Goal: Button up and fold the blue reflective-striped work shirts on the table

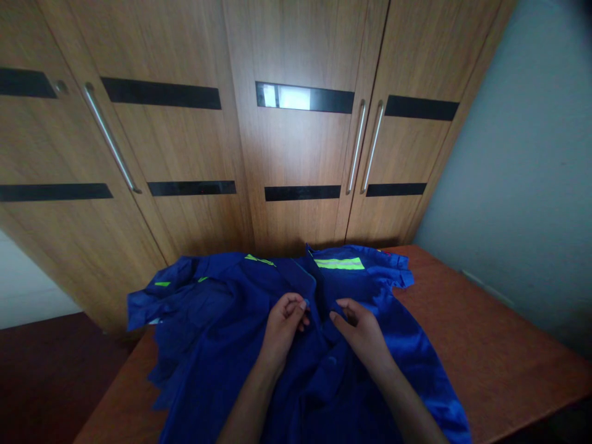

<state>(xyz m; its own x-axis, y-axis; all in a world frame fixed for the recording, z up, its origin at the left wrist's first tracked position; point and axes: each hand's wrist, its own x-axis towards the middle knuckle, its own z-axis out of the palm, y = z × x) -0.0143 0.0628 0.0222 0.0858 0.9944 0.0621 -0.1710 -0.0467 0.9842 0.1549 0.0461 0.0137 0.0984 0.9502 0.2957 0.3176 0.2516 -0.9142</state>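
Wardrobe (296,148): wood-look doors w/ black strips (161,94) & long metal handles (356,148), fills upper left thru upper ctr of frame.
Wall (518,203): plain, bluish-grey, R side of frame.
Surface (490,351): reddish-brown, under the garment, bare part showing lower R.
Blue work garment (217,345): spread on surface, lower ctr of frame, running off btm edge; lies under & around both hands, front opening b/w them.
Sleeves: one bunched toward L edge of garment (180,290), other folded nr its upper R (393,265).
Hi-vis strips: yellow-green, a wide one on chest R of ctr (340,264), a thin one L of collar (259,259).
L hand (285,320): nearly closed, thumb & index pinching cloth at L edge of opening, other fingers curled.
R hand (358,324): half-curled, thumb & index tips close tog. at R edge of opening; can't tell if cloth is pinched.
Forearms: bare, rising from btm of frame, angled inward; hands just apart, nr lower ctr.
Button (331,361): roundish, blurry, on cloth below & b/w hands.
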